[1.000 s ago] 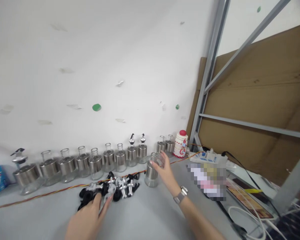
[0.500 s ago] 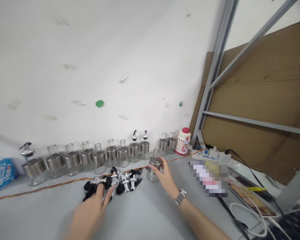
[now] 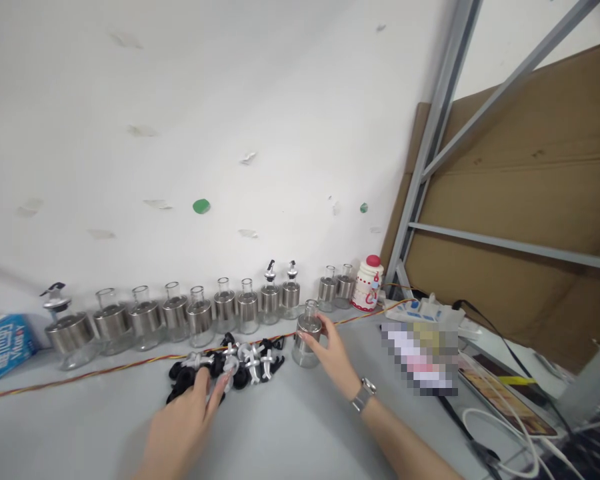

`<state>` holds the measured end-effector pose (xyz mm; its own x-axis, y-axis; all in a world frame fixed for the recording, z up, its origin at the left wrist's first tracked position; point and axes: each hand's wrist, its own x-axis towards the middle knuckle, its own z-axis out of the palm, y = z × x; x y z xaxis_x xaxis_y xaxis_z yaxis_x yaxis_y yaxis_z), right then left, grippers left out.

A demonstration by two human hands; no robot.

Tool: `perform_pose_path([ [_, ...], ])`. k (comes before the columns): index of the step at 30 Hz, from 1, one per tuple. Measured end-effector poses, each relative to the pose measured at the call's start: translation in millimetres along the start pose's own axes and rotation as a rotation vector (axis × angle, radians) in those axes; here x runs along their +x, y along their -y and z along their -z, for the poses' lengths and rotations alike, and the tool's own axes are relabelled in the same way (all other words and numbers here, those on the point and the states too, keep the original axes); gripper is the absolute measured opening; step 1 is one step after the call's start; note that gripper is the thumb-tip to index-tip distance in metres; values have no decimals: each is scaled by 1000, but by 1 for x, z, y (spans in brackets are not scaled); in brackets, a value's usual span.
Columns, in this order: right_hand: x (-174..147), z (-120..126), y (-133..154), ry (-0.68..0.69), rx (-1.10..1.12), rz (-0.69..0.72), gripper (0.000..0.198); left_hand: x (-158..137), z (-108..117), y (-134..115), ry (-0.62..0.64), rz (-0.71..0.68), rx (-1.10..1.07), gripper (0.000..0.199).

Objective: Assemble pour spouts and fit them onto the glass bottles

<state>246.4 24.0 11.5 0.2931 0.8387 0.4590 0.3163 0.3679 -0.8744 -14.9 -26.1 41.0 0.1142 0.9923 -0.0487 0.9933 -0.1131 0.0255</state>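
My right hand [image 3: 331, 350] is wrapped around a glass oil bottle [image 3: 307, 331] with a brushed-metal sleeve, which stands upright on the grey table with its neck uncapped. To the left, my left hand [image 3: 187, 410] reaches into a pile of black and silver pour spouts [image 3: 253, 362]. Its thumb and index finger are on either side of a pour spout [image 3: 230, 365]; the other fingertips are partly hidden. Behind the pile, along the wall, a row of similar bottles [image 3: 225, 303] stands; a few carry spouts, such as the leftmost bottle [image 3: 70, 333].
A blue carton [image 3: 5, 348] sits at the far left. A red-and-yellow twisted wire [image 3: 97, 370] runs across the table. At right are a white jar with a red lid [image 3: 367, 283], a power strip [image 3: 430, 312], a phone [image 3: 507, 397], white cables and a grey metal frame [image 3: 430, 140].
The view has shifted very slightly. Both hands, the held bottle and the pile of pour spouts stay almost the same.
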Motion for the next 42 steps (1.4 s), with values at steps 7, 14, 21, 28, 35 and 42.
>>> perform_pose_path([
  [7,-3,0,4,71,4,-2,50,1,-3,0,-56,9,-38,40],
  [14,5,10,13,94,201,-58,44,2,-2,0,-59,42,-85,44],
  [21,22,29,10,-81,652,-491,29,1,-2,1,-31,-11,8,37],
  [28,17,29,-1,-14,799,-726,19,3,-7,4,-35,-17,-5,35],
  [35,17,26,2,10,811,-703,21,2,-1,2,-44,31,-153,39],
  [42,14,23,20,106,771,-562,32,1,0,3,-53,56,-190,39],
])
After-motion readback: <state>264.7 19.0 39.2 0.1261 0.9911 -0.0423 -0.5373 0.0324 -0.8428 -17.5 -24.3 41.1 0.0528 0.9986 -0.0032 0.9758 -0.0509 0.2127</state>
